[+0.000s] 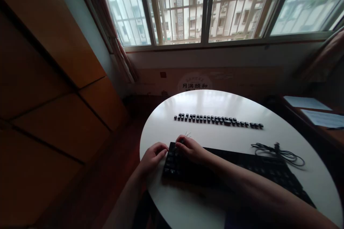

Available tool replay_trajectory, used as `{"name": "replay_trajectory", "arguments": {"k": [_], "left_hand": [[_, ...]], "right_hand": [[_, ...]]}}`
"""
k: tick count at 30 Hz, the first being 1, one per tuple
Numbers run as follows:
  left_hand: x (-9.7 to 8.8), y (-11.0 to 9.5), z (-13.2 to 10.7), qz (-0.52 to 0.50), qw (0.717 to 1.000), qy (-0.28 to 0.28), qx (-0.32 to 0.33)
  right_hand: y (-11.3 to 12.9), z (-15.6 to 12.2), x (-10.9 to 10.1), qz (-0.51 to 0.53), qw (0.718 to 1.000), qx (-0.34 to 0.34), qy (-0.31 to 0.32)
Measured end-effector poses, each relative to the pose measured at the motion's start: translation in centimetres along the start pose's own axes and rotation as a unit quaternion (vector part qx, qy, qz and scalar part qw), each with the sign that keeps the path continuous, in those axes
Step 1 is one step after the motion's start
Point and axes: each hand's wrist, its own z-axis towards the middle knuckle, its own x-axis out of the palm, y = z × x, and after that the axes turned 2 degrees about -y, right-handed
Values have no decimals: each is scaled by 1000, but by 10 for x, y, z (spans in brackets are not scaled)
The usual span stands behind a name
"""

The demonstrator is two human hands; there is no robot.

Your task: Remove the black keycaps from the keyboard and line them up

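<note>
Left hand: near the lower centre of the frame, fingers curled and thumb drawn in toward them, tips right at the upper left corner of the keyboard; cannot tell if pinching anything there.
Right hand: just to the right of the left hand, over the keyboard's upper left part, fingers bent in around a small wire tool — mostly hidden in the grip, thin wires poking up above the fingers.
Keyboard: black, lying across the lower centre and lower right of the frame, partly covered by the right forearm; much of it too dark to make out.
Keycaps: black, set out in two long rows across the middle of the frame — thinning to a single row at the right, well clear of the keyboard.
Cable: dark, loosely coiled, right of centre, by the keyboard's upper right edge.
Surface: white, rounded, glossy toward the top.
Window: barred, along the top of the frame.
Wooden cabinet: orange-brown, filling the left side.
Papers: white, near the right edge.
</note>
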Motion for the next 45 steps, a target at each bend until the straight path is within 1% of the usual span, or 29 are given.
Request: {"name": "replay_trajectory", "arguments": {"k": [4, 7, 9, 11, 14, 17, 21, 25, 32, 37, 41, 45], "left_hand": [[6, 2, -4, 49, 999, -17, 14], [6, 2, -2, 55, 998, -19, 21], [6, 2, -2, 52, 998, -22, 19], [6, 1, -3, 50, 998, -28, 12], [7, 1, -4, 53, 998, -35, 6], [8, 1, -4, 61, 997, -40, 9], [8, 1, -3, 59, 997, -39, 17], [9, 1, -3, 44, 998, -39, 11], [9, -5, -4, 28, 999, -43, 3], [8, -6, -3, 49, 998, -36, 12], [7, -5, -2, 57, 998, -35, 16], [7, -6, -1, 59, 998, -29, 20]], "right_hand": [[11, 4, -3, -56, 998, -10, 24], [23, 10, -4, -100, 993, -11, 62], [28, 14, -2, -124, 990, -10, 73], [27, 16, 2, -134, 989, -8, 64], [17, 17, 10, -123, 992, -8, 26], [8, 14, 13, -109, 994, -28, 6], [5, 11, 13, -107, 994, -36, 9], [5, 11, 12, -120, 992, -32, 14], [5, 12, 14, -196, 979, -13, 54], [12, 6, 17, -260, 962, -52, 67], [12, 2, 22, -299, 948, -86, 66], [10, 1, 22, -294, 950, -92, 57]]}}
